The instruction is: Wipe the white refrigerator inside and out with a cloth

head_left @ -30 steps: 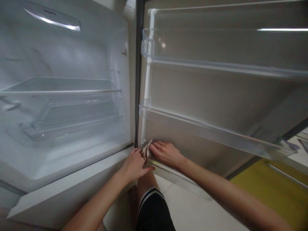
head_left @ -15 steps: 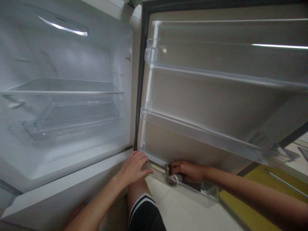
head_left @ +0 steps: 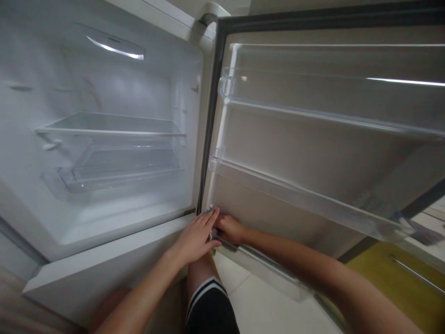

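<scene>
At the hinge-side end of the lowest clear door bin [head_left: 267, 269], my two hands meet. My left hand [head_left: 196, 234] lies over that corner with its fingers stretched and its thumb apart. Right beside it, partly behind its fingers, my right hand [head_left: 229, 228] is closed in the bin. A crumpled greyish cloth [head_left: 225, 243] shows a little beneath the right fingers; most of it is hidden. The open refrigerator door [head_left: 278, 204] stands to the right, its inner face towards me.
To the left is the lit refrigerator compartment [head_left: 139, 79] with a glass shelf [head_left: 114, 123] and a clear tray [head_left: 121, 178]. Two more clear bins cross the door, the nearer being the middle bin [head_left: 295, 195]. My knee is below; a yellow cabinet front [head_left: 392, 278] stands at lower right.
My right hand has moved left along the lowest bin with the cloth, up to my left hand. The left hand keeps its place at the bin's corner. The view has shifted slightly.
</scene>
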The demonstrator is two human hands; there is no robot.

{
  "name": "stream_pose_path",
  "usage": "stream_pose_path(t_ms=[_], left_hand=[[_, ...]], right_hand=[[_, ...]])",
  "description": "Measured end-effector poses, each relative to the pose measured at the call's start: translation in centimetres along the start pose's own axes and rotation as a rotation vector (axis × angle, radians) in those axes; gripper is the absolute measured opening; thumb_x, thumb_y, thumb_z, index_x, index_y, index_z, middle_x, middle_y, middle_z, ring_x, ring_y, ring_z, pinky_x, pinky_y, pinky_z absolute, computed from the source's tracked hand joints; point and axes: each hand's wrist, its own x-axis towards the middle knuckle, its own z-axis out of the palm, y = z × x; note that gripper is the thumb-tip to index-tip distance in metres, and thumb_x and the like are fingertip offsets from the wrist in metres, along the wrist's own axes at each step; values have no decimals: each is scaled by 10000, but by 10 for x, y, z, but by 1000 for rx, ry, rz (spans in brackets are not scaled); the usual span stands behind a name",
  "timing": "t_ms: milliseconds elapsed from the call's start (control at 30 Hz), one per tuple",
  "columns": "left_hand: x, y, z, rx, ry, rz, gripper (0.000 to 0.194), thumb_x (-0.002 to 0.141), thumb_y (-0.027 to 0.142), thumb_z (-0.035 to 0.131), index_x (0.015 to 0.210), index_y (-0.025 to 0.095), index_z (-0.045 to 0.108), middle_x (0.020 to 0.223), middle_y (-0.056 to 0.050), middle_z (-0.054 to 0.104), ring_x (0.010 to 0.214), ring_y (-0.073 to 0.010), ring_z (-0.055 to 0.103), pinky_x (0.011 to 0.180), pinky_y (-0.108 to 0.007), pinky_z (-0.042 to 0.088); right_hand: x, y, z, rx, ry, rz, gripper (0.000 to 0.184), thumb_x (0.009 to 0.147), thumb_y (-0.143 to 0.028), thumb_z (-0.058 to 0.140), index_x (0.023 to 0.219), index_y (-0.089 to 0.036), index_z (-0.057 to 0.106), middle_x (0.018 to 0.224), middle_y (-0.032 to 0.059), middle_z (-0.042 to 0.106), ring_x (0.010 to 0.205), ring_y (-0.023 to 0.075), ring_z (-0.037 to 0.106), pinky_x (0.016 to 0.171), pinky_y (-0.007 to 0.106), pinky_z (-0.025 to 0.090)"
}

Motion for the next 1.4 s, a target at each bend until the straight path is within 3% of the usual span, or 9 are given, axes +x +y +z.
stream_pose_path(t_ms=[167, 333, 467, 700, 833, 933, 1233, 1300, 1400], left_hand=[[1, 0, -2, 26, -33, -31, 732, 989, 542, 744, 1614, 253, 497, 1650, -149, 577, 1507, -338, 564, 1286, -545, 409], [-2, 1, -1, 13, -33, -45, 645, 1008, 508, 724, 1569, 240, 554, 1620, -163, 600, 1470, -350, 588, 1209, -535, 493], [-3, 2, 3, -3, -18, -25, 697, 1012, 492, 715, 1628, 256, 488, 1677, -163, 538, 1515, -352, 548, 1230, -540, 480], [-1, 11, 2, 15, -24, -63, 854, 1008, 507, 710, 1718, 220, 332, 1762, -185, 407, 1594, -360, 448, 1264, -532, 432], [0, 16, -5, 33, -48, -95, 849, 1004, 523, 714, 1706, 208, 356, 1701, -188, 500, 1529, -366, 519, 1233, -540, 450], [0, 17, -10, 44, -71, -110, 795, 994, 523, 735, 1659, 200, 441, 1608, -176, 600, 1456, -362, 581, 1191, -538, 489], [1, 15, -10, 37, -85, -98, 635, 996, 452, 751, 1549, 198, 570, 1540, -176, 643, 1400, -361, 617, 1170, -545, 521], [0, 15, -8, 31, -75, -100, 612, 990, 433, 760, 1532, 207, 586, 1543, -164, 640, 1403, -352, 617, 1178, -539, 518], [-1, 16, -3, 46, -53, -102, 609, 997, 445, 744, 1546, 239, 578, 1563, -154, 631, 1424, -355, 610, 1179, -544, 521]], right_hand=[[-101, 7, -17, 220, -124, -7, 338, 802, -22, 563, 1066, -128, 746, 1149, 96, 752, 1093, 191, 700, 991, 254, 515], [-181, 7, -39, 292, -330, 121, 335, 787, -30, 541, 992, -173, 765, 1102, 58, 766, 1058, 187, 698, 957, 249, 489], [-165, -1, -44, 39, -351, 145, 303, 803, -44, 572, 966, -207, 769, 1060, 45, 779, 1040, 197, 714, 887, 251, 480], [-41, -14, -26, -220, -191, 103, 356, 1001, -192, 598, 1320, -229, 752, 1314, 106, 747, 1193, 241, 717, 960, 301, 532], [-9, -16, -27, -278, -191, 95, 443, 967, -223, 668, 1406, -203, 716, 1394, 160, 708, 1203, 283, 720, 1003, 363, 558], [-26, -15, -34, -255, -217, 66, 376, 977, -229, 648, 1343, -231, 733, 1323, 111, 746, 1151, 268, 738, 949, 341, 560], [-157, 4, -48, -167, -413, 73, 288, 818, -79, 658, 1032, -224, 786, 1065, 32, 794, 1013, 201, 747, 732, 256, 426], [-158, 5, -48, -206, -451, 70, 300, 825, -86, 662, 1057, -222, 794, 1072, 54, 795, 997, 217, 749, 711, 274, 415], [-127, 3, -43, -229, -402, 26, 340, 870, -101, 666, 1163, -230, 780, 1168, 73, 788, 1055, 236, 745, 758, 291, 453]])
